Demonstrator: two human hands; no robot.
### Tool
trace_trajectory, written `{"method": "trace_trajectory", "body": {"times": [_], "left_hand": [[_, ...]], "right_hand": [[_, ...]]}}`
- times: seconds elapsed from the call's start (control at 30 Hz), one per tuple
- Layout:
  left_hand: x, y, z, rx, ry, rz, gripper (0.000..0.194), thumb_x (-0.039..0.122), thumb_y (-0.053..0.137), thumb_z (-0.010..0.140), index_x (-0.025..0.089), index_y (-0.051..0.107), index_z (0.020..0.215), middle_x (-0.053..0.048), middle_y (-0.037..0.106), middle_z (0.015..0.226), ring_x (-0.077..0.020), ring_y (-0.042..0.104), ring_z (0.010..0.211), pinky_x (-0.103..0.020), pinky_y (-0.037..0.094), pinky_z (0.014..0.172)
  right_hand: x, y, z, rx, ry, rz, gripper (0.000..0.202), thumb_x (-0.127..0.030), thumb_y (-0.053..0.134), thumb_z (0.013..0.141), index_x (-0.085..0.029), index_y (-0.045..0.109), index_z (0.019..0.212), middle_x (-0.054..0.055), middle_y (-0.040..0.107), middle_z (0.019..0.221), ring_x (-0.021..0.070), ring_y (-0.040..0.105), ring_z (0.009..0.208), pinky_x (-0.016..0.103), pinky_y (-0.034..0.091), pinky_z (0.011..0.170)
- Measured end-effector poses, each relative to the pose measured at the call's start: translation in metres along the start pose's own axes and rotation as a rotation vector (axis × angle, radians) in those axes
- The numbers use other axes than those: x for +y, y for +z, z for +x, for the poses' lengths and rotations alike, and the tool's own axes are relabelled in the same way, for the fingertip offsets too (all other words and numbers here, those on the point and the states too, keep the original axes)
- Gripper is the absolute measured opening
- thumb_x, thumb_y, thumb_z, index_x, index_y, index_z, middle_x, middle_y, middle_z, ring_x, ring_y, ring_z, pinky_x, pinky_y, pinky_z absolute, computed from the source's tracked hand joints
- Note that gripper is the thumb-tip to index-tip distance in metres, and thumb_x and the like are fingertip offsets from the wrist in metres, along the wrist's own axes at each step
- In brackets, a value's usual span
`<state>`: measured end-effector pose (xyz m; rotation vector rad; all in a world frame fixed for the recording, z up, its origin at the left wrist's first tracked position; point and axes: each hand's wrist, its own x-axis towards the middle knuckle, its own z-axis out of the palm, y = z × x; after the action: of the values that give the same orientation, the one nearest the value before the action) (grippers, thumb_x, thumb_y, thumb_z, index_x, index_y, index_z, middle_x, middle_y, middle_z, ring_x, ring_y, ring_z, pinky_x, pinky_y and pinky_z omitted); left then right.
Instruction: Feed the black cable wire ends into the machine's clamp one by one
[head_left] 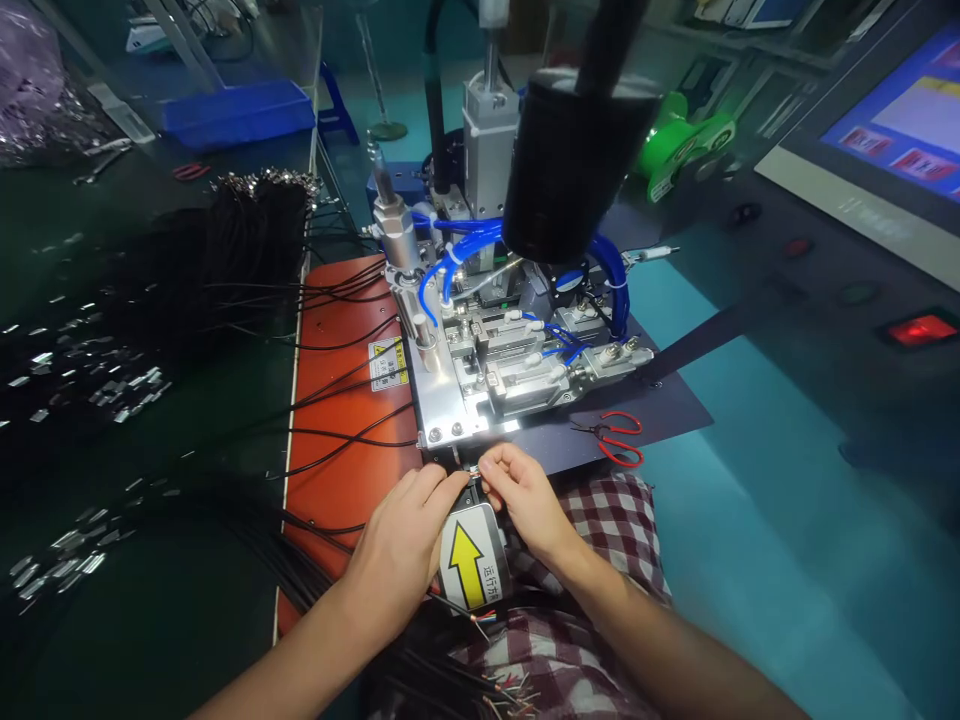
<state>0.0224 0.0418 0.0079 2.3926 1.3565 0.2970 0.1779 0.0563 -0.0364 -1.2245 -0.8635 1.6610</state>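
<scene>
My left hand [401, 530] and my right hand [525, 500] meet at the front edge of a metal bench machine [480, 360]. The fingertips of both are pinched together around thin wires [474, 474], tiny and partly covered by the fingers. Just below lies a white label with a yellow arrow [467, 565] on the machine's front part. A black cable with bared coloured wire ends [484, 618] pokes out under my left hand. More black cables with stripped ends [502, 690] rest across the lap on checked cloth [615, 520].
Red-handled snips [619, 438] lie on the dark base plate right of the machine. Black cables [352, 435] cross the orange board [322, 360], and bundles with metal ends [262, 200] cover the left table. A screen [900, 130] stands right; a black cylinder [577, 170] hangs overhead.
</scene>
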Motion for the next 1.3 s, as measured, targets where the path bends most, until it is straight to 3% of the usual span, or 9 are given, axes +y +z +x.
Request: {"method": "trace_trajectory", "body": {"times": [0.2,0.33,0.57,0.77,0.97,1.13,1.2,1.3], "left_hand": [[0.006,-0.003,0.0,0.044,-0.054,-0.049,0.029,0.011,0.039,0.087,0.013,0.059,0.108,-0.009,0.058,0.089,-0.0199,0.055,0.081,-0.033,0.052,0.071],[0.006,-0.007,-0.018,0.12,-0.141,-0.125,0.032,0.013,0.032,0.09,0.013,0.055,0.112,-0.01,0.057,0.093,-0.019,0.057,0.087,-0.033,0.052,0.077],[0.004,0.009,-0.062,0.141,-0.317,0.252,0.044,0.022,0.036,0.09,0.019,0.042,0.134,-0.013,0.05,0.12,-0.0286,0.048,0.112,-0.044,0.05,0.086],[0.002,0.008,-0.06,0.095,-0.307,0.325,0.043,0.024,0.031,0.093,0.018,0.043,0.133,-0.014,0.049,0.124,-0.0269,0.047,0.114,-0.038,0.051,0.085],[-0.001,0.006,-0.056,0.09,-0.267,0.346,0.043,0.02,0.033,0.091,0.017,0.042,0.133,-0.014,0.05,0.122,-0.0275,0.048,0.113,-0.039,0.051,0.083],[-0.006,-0.014,-0.036,0.12,-0.255,0.255,0.038,0.02,0.036,0.09,0.014,0.048,0.125,-0.015,0.051,0.12,-0.03,0.046,0.111,-0.046,0.045,0.089],[-0.005,-0.027,-0.034,0.078,-0.182,0.074,0.033,0.019,0.034,0.091,0.018,0.05,0.12,-0.011,0.052,0.115,-0.024,0.049,0.106,-0.039,0.046,0.087],[0.003,-0.044,-0.042,-0.219,-0.018,-0.159,0.015,0.019,0.047,0.087,0.022,0.056,0.099,-0.006,0.053,0.108,-0.0203,0.05,0.097,-0.031,0.045,0.08]], "right_hand": [[0.004,-0.002,0.002,-0.036,0.003,0.043,0.03,-0.044,0.06,0.077,-0.018,0.046,0.068,-0.007,0.043,0.055,0.0078,0.035,0.045,0.023,0.028,0.048],[0.005,-0.004,0.001,-0.067,-0.02,0.021,0.031,-0.045,0.06,0.077,-0.018,0.047,0.069,-0.007,0.045,0.057,0.0077,0.037,0.046,0.023,0.03,0.049],[0.008,-0.004,0.001,-0.054,-0.035,0.012,0.034,-0.048,0.062,0.075,-0.018,0.049,0.068,-0.006,0.046,0.058,0.0078,0.038,0.047,0.023,0.031,0.05],[0.006,-0.014,-0.002,-0.048,-0.034,-0.013,0.039,-0.055,0.055,0.078,-0.017,0.054,0.072,-0.002,0.054,0.061,0.0097,0.044,0.048,0.024,0.034,0.051],[0.008,-0.038,-0.013,0.073,-0.012,-0.021,0.036,-0.052,0.056,0.08,-0.016,0.055,0.078,-0.002,0.054,0.062,0.0096,0.043,0.049,0.023,0.033,0.052],[0.005,-0.044,-0.019,0.129,-0.035,-0.04,0.03,-0.046,0.056,0.082,-0.017,0.053,0.076,-0.003,0.051,0.062,0.0094,0.041,0.051,0.023,0.032,0.054],[0.002,-0.047,-0.022,0.139,-0.046,-0.057,0.028,-0.044,0.055,0.083,-0.017,0.053,0.075,-0.004,0.05,0.061,0.0093,0.04,0.052,0.023,0.032,0.055],[-0.001,-0.052,-0.029,0.138,-0.04,-0.075,0.027,-0.042,0.053,0.085,-0.017,0.052,0.074,-0.004,0.049,0.062,0.009,0.039,0.052,0.023,0.032,0.055]]}}
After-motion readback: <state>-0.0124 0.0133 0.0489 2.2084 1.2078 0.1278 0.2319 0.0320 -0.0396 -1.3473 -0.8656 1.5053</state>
